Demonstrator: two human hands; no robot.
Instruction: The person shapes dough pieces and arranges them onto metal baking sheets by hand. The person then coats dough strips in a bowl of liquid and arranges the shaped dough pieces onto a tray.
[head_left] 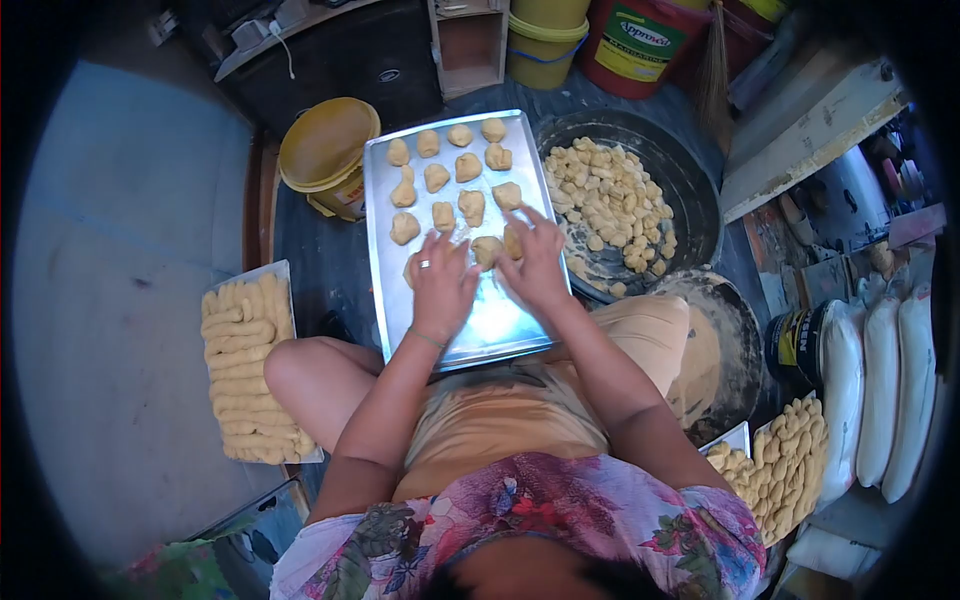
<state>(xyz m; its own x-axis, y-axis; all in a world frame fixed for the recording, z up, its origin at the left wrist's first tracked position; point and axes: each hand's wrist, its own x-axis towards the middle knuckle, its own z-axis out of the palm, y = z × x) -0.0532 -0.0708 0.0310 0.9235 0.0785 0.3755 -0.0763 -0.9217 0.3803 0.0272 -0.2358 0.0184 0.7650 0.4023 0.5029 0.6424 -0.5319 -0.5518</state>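
Observation:
A silver baking tray [478, 135] lies across my lap with rows of rounded dough balls [467, 167] on it. Over its near half, my left hand [442, 288] has its fingers stretched forward, with a ring on one finger. A dough ball partly shows at its left side. My right hand [537, 265] is spread at the tray's right side, its thumb and fingers around a dough piece [513, 242] that they partly cover. Between my two hands sits another dough piece [487, 252]. Whether the fingers press on the dough is hard to see.
A wide black basin [690, 170] holds many cut dough lumps [610, 200] to the right. A floury basin [735, 330] is nearer. Trays of shaped dough [245, 370] flank me. A yellow bucket [325, 150] stands left; a margarine bucket [640, 45] is behind.

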